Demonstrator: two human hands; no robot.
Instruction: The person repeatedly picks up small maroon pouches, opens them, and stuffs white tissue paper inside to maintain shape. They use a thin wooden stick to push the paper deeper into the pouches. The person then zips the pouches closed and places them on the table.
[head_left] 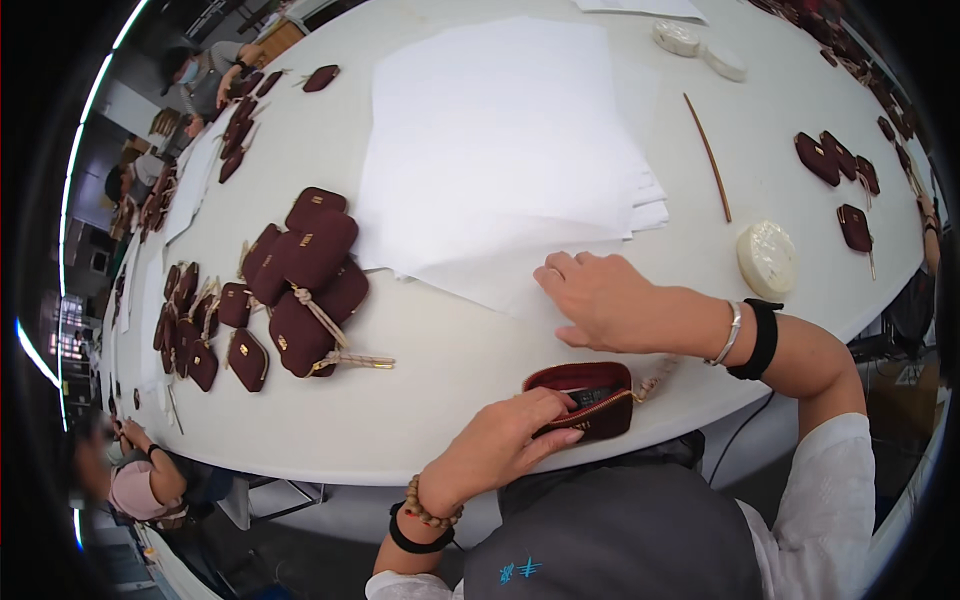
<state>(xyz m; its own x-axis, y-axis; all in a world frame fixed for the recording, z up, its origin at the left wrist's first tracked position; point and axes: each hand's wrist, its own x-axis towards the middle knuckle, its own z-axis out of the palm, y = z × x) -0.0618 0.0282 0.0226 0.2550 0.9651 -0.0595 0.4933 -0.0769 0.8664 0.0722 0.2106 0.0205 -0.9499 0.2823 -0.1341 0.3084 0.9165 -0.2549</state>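
Note:
Close to the table's near edge lies a dark maroon zip pouch, unzipped, with a red lining and a dark label inside. My left hand grips it at its left side, thumb outside and fingers in the opening. A braided cord trails from its right end. Beyond it, my right hand rests at the near edge of a stack of white paper sheets. Its fingers touch the paper, the thumb stands apart, and nothing shows in its grasp.
Piled maroon pouches with cords lie left of the paper, smaller ones farther left. Tape rolls and a thin brown strip are on the right, near more pouches. Other people sit around the table.

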